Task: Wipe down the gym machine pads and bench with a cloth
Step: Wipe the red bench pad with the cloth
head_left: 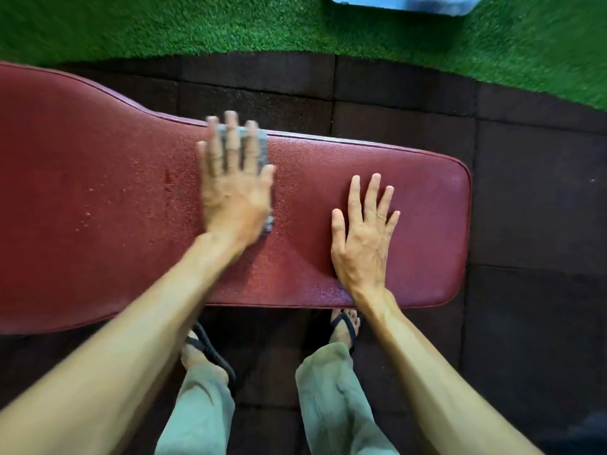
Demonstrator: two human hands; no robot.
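Wiping surface: a long red padded bench (328,178) runs across the view, wide at the left and narrowing to a rounded end at the right, with piping along its edges.
Cloth: a grey cloth (259,139) lies flat on the bench near its far edge, about mid-length, mostly covered by the hand on top of it; grey shows between the fingers and at the heel of the palm.
Left hand: the left hand (233,192) is pressed palm-down on the cloth, fingers (232,139) straight and spread, pinning the cloth flat instead of gripping it; the fingertips look blurred.
Right hand: the right hand (361,238) rests palm-down on bare bench padding near the narrow end, fingers splayed and flat, nothing in it, well apart from the cloth.
Bench condition: small droplets or wet specks (88,215) dot the padding to the left of the cloth hand.
Under the bench edge: two feet in dark flip-flops (210,353) stand on the floor just beside the near edge, with grey-green trouser legs (331,399) below them in the view.
Floor: dark rubber tiles (525,192) surround the bench.
Beyond: green artificial turf (164,24) borders the tiles at the far side.
Far object: a pale blue-white thing (404,3) sits on the turf at the top edge, cut off and unidentifiable.
Obstructions: both forearms cross the near edge of the bench and hide part of it.
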